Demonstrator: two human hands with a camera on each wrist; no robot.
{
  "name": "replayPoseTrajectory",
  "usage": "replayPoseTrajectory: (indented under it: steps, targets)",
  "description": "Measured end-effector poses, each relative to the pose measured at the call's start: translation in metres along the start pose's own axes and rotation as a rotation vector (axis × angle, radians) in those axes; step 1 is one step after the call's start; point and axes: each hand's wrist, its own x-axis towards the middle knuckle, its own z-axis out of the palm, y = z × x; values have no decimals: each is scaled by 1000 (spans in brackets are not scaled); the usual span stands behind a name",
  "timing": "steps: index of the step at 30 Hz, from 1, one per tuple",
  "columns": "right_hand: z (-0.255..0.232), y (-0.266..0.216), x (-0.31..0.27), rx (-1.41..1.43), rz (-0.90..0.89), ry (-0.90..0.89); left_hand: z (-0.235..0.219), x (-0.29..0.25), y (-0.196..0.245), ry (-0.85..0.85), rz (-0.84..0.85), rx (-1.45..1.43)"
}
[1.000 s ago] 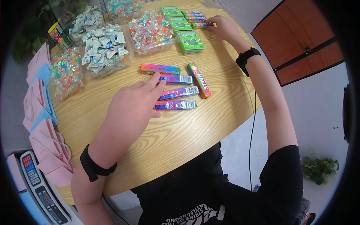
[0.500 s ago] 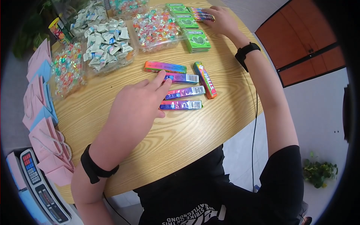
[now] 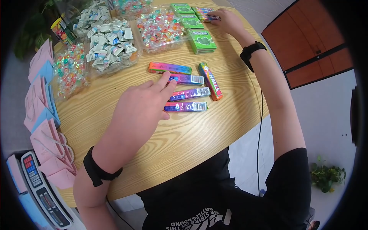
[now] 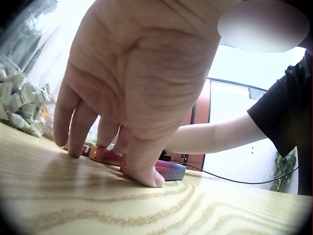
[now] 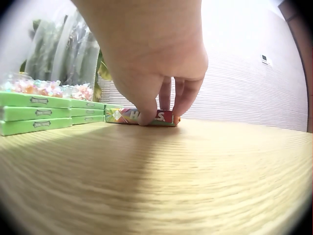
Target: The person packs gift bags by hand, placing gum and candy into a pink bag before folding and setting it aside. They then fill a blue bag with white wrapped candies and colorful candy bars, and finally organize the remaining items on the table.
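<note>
My left hand (image 3: pixel 140 104) spreads over the left ends of three purple-backed candy sticks, its index and middle fingertips at the upper stick (image 3: pixel 188 79). The middle stick (image 3: pixel 191 93) and the lower stick (image 3: pixel 188 106) lie below it. In the left wrist view the thumb (image 4: pixel 146 171) meets the tabletop. At the table's far right, my right hand (image 3: pixel 229 23) grips a Halls candy stick (image 5: pixel 122 115) between thumb and fingers, at a row of candy sticks (image 3: pixel 201 10). Another Halls stick (image 3: pixel 210 81) lies slanted, and an orange-ended one (image 3: pixel 170 68) lies above the left fingers.
Stacked green Doublemint boxes (image 3: pixel 202 40) stand left of the right hand. Clear tubs of wrapped candies (image 3: pixel 160 28) and white-wrapped sweets (image 3: pixel 111 44) fill the back left. Pink gift bags (image 3: pixel 50 142) and a scale (image 3: pixel 42 184) line the left edge. A black cable (image 3: pixel 260 134) hangs beyond the right edge.
The Halls stick by my right hand, earlier lying apart, has moved up against the row. My left hand stays over the purple sticks; the head view has shifted slightly.
</note>
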Motion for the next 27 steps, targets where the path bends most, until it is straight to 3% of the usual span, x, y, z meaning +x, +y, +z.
replayPoseTrajectory:
  steps: [10,12,13,15,19,21,23,24,27]
  targets:
    - [5,8,0,43,-18,-9,-1,0,1,-7,-4,4]
    - [12,7,-5,4,-76,193,0,0,0,-5,-5,11]
    - [-4,-2,-12,6,-76,185,1,0,0,-1,-5,15]
    - [-62,-33,-29,21,9,-7,3,-1,-1,9,7,11]
    - [-70,-40,-56,48,19,-11,5,-1,-2,11,4,22]
    - [-95,-68,-92,224,-95,-155,4,-2,-1,-2,-12,29]
    - [-101,-84,-118,331,-328,-206,5,-1,0,-12,-23,39]
    - [-103,-90,-125,227,-577,-155,6,-1,-1,0,-16,37]
    - [-112,-102,-142,154,-631,-301,5,-1,-1,-1,-16,19]
